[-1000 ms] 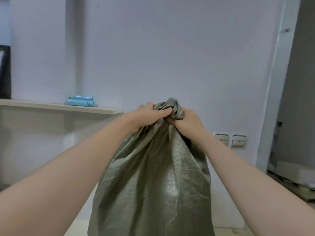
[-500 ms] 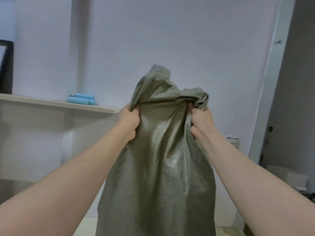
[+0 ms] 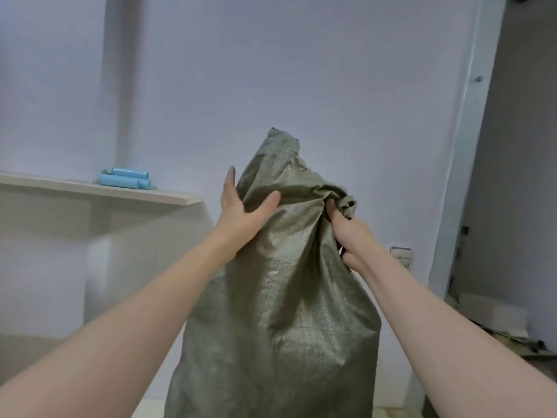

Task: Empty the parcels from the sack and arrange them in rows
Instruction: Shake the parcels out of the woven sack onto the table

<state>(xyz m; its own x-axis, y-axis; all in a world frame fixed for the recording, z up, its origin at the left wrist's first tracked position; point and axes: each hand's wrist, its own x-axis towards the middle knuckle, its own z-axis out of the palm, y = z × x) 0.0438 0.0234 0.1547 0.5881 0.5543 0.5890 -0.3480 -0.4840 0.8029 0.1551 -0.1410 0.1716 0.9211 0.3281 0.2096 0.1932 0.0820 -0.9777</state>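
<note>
A grey-green woven sack (image 3: 280, 312) hangs upright in front of me, held up at chest height, its top bunched and its lower end out of the frame. My left hand (image 3: 241, 212) lies against the upper left of the sack with straight fingers and the thumb spread across the cloth. My right hand (image 3: 346, 233) grips the bunched cloth at the upper right. No parcels show; the sack hides whatever is in it.
A pale wooden shelf (image 3: 168, 196) runs along the left wall with light blue tubes (image 3: 125, 179) on it. Wall sockets (image 3: 401, 254) sit low on the right. Boxes and clutter (image 3: 494, 315) lie by the doorway at the right.
My left hand has let go of the sack's top and now lies flat against its side. The right hand keeps its grip on the bunched cloth.
</note>
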